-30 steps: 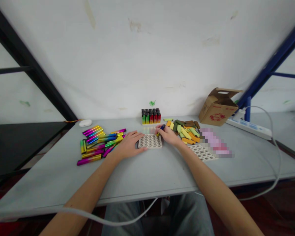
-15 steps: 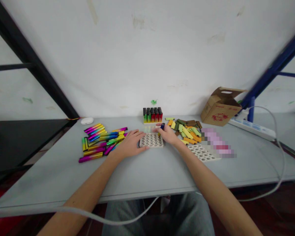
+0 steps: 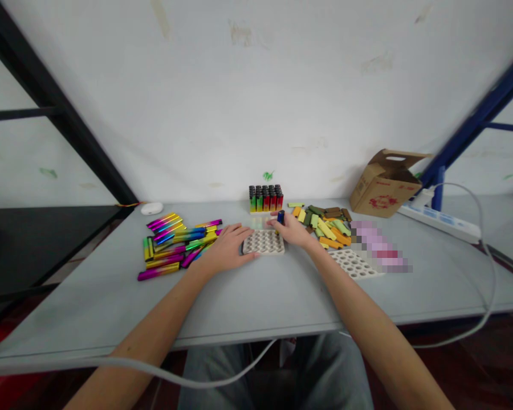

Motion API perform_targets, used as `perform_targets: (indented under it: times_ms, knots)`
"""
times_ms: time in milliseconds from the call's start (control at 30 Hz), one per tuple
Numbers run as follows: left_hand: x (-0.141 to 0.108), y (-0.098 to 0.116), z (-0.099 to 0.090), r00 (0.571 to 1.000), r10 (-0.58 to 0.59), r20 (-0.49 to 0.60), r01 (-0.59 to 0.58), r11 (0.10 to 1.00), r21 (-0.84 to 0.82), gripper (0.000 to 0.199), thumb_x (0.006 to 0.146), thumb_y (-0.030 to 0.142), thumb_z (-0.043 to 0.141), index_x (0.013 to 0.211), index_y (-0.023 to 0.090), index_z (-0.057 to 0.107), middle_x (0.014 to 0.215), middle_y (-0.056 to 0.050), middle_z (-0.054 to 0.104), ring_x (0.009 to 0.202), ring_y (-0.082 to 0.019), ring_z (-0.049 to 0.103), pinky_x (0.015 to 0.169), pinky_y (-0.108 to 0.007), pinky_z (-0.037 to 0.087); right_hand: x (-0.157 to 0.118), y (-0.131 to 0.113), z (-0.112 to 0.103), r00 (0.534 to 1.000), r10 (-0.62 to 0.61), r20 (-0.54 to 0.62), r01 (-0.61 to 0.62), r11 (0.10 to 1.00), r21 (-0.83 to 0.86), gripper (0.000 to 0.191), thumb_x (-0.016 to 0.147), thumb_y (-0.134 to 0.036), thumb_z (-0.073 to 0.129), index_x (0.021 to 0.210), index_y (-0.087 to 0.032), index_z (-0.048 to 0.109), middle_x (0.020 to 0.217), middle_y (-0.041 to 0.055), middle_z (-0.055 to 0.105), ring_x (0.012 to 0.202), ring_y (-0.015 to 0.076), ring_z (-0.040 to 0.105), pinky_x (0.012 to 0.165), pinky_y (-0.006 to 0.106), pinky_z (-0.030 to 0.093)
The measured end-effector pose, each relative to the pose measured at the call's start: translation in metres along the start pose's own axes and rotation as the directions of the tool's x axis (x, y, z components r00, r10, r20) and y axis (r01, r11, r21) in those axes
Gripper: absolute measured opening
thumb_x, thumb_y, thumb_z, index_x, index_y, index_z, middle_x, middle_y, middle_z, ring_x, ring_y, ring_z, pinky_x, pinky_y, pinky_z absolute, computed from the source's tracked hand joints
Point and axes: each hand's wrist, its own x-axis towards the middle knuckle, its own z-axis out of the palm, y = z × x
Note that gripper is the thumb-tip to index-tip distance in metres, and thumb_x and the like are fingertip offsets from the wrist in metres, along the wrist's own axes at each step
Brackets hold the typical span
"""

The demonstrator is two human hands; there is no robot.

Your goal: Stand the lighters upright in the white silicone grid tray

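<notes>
A pale tray with rows of round holes (image 3: 264, 242) lies before me. My left hand (image 3: 226, 247) grips its left end, thumb along the near edge and fingers at the far corner. At its far right corner, my right hand (image 3: 293, 229) pinches a dark blue lighter (image 3: 281, 216), held upright; its lower end is partly hidden by the fingers. Behind the tray stands a block of lighters (image 3: 265, 199) with black tops and green, red and yellow bodies. Shiny rainbow-coloured tubes (image 3: 171, 253) are heaped beside my left hand.
Yellow, green, orange and brown flat pieces (image 3: 325, 228) lie right of my right hand. Nearby are a second holed tray (image 3: 354, 265) and a pixelated pink item (image 3: 378, 245). An open cardboard box (image 3: 382, 188), a power strip (image 3: 444, 222) and a white case (image 3: 151, 209) sit farther back.
The dark blue lighter in my right hand has gone from tilted to more upright, its top rising slightly. My left hand and the tray stay in place.
</notes>
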Motion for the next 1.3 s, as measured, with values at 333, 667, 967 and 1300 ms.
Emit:
perform_targets:
  times_ms: [333,667,967,1300]
  knots:
    - [0.0,0.0,0.0,1.0,0.002,-0.006,-0.002,1.0,-0.012,0.066,0.081,0.059,0.057,0.129,0.013,0.056,0.13,-0.016,0.059,0.126,-0.036,0.046,0.108,-0.053,0.035,0.001,0.014,0.002,0.996,0.053,-0.071,-0.033,0.967,0.253,0.033,0.081,-0.037,0.06,0.105,-0.016,0.052,0.097,0.0093,0.07,0.093,0.0214,0.064,0.089,0.038,0.047]
    - [0.0,0.0,0.0,1.0,0.014,-0.019,-0.014,1.0,-0.019,0.065,0.081,0.059,0.057,0.129,0.014,0.056,0.13,-0.015,0.06,0.126,-0.035,0.046,0.108,-0.052,0.036,-0.001,0.013,-0.003,0.979,0.189,-0.077,-0.142,0.902,0.408,0.035,0.087,-0.052,0.05,0.087,-0.019,0.061,0.093,0.0082,0.073,0.091,0.0208,0.065,0.088,0.038,0.049]
    - [0.0,0.001,0.0,1.0,-0.004,0.001,0.004,1.0,-0.018,0.066,0.081,0.059,0.058,0.13,0.014,0.055,0.13,-0.015,0.059,0.128,-0.035,0.045,0.109,-0.052,0.034,-0.004,0.005,0.002,0.993,0.106,-0.046,-0.081,0.923,0.376,0.027,0.088,-0.046,0.049,0.09,-0.019,0.055,0.086,0.0078,0.073,0.096,0.0218,0.064,0.097,0.041,0.044]
    - [0.0,0.001,0.0,1.0,-0.008,0.001,0.008,1.0,-0.021,0.067,0.081,0.06,0.057,0.13,0.016,0.055,0.131,-0.014,0.059,0.128,-0.035,0.045,0.109,-0.051,0.034,-0.003,0.009,0.005,0.997,0.071,0.014,-0.07,0.917,0.392,0.024,0.091,-0.038,0.046,0.093,-0.018,0.059,0.103,0.0084,0.072,0.105,0.0188,0.063,0.099,0.037,0.043]
